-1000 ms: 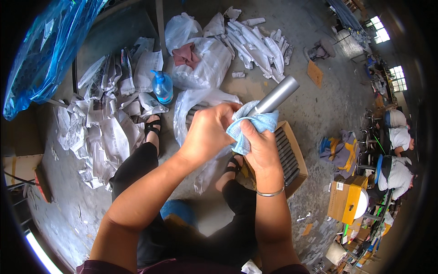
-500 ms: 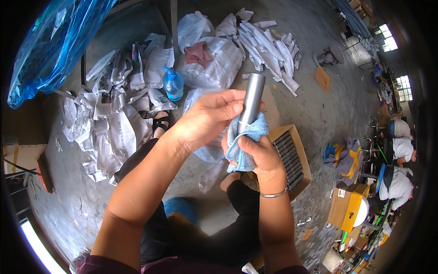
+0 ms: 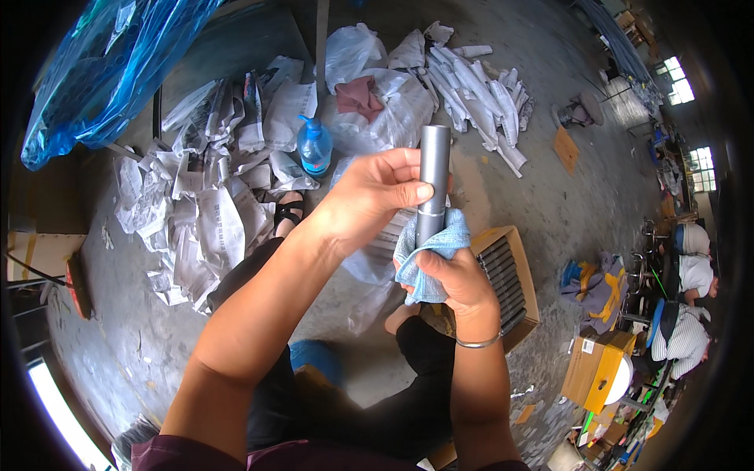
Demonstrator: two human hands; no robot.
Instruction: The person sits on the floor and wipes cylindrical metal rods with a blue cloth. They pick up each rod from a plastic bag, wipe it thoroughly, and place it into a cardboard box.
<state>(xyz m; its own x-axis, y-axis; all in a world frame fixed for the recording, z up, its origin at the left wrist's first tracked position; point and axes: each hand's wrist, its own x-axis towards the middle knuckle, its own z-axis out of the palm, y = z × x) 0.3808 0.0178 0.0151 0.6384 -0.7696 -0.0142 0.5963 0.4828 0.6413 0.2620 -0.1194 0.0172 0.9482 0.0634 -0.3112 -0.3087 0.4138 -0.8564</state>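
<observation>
A dark grey metal tube (image 3: pixel 434 161) stands nearly upright between my two hands. My left hand (image 3: pixel 381 187) is closed on its upper part, thumb across the front and fingers behind. Around the lower end is a light blue cloth (image 3: pixel 424 271), which my right hand (image 3: pixel 459 284) grips together with the tube. A thin ring line crosses the tube just above the cloth. Its bottom end is hidden in the cloth. Beside my right hand, an open cardboard box (image 3: pixel 525 286) holds a row of several similar dark tubes.
Crumpled newspaper sheets (image 3: pixel 216 228) lie at left, near a blue pump bottle (image 3: pixel 315 147). Clear plastic bags (image 3: pixel 385 118) with a dark red cloth (image 3: pixel 358 97) and paper-wrapped rolls (image 3: pixel 483 90) lie ahead. Blue plastic wrap (image 3: pixel 110 71) hangs upper left. Other people (image 3: pixel 683 330) are far right.
The tube has tilted from leaning right to nearly upright, and more of its length below my left thumb shows above the cloth. The whole view has shifted slightly.
</observation>
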